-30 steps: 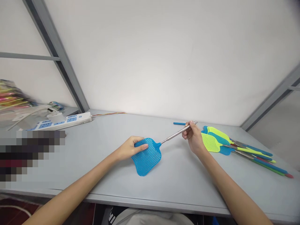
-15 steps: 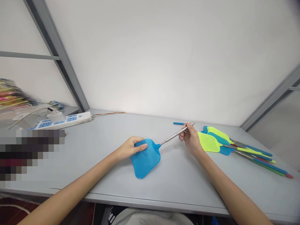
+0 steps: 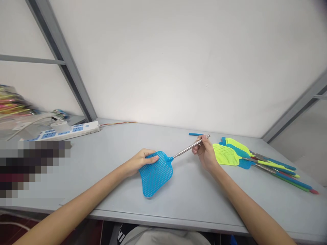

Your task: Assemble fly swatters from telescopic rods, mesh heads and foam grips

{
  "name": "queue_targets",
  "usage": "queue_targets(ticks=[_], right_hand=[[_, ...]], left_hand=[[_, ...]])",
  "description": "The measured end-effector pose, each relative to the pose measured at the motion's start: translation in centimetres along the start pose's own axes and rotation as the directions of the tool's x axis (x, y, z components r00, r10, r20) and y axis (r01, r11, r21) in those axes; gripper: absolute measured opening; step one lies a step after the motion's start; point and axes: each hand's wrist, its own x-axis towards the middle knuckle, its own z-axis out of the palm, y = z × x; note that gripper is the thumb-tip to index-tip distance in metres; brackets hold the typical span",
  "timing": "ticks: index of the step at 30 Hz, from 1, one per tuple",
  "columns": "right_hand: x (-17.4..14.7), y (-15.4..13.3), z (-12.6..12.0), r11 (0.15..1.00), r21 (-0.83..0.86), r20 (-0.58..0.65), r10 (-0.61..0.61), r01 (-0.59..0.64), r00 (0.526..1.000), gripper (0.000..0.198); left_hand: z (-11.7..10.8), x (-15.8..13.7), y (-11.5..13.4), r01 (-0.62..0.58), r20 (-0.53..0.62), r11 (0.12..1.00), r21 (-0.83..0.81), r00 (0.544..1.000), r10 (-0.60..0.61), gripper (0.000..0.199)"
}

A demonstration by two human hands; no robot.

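A blue fly swatter with a perforated head is held between my two hands above the grey table. My left hand pinches the head's upper left edge, thumb on top and fingers beneath. From the head's neck a thin metal rod slants up to the right. My right hand grips that rod near its bare far end, fingers closed round it. Just behind the right hand lies a blue tube, its right end hidden by the hand.
Right of my right hand, several yellow-green and blue swatters lie in an overlapping pile, handles rightward. A white power strip with a plug sits at the back left. Colourful packets are heaped at far left. A white wall rises behind the table.
Both hands and the blue swatter have shifted slightly left. The swatter's head is tilted a little differently; both grips look unchanged.
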Motion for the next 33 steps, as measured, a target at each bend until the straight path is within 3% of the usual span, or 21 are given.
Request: queue_targets(ticks=[21,24,29,33], right_hand=[[-0.1,-0.7,0.2,0.999,-0.025,0.042,-0.023,0.024,0.999,0.026],[0.3,-1.3,-0.1,0.999,-0.044,0.023,0.008,-0.007,1.000,0.027],[0.8,-1.6,-0.6,0.999,-0.052,-0.051,-0.008,0.006,0.999,0.030],[1.2,-1.9,-1.2,0.999,-0.042,-0.061,-0.014,0.012,0.998,0.025]], left_hand=[[0.5,0.2,-0.1,0.113,0.022,0.987,-0.115,0.994,-0.111,0.030],[0.7,0.6,-0.1,0.087,-0.045,0.980,-0.178,0.994,-0.097,0.028],[-0.3,1.2,0.2,-0.020,-0.256,0.940,-0.341,0.964,-0.073,0.035],[-0.8,1.0,1.2,-0.027,-0.228,0.884,-0.467,0.969,-0.091,0.039]])
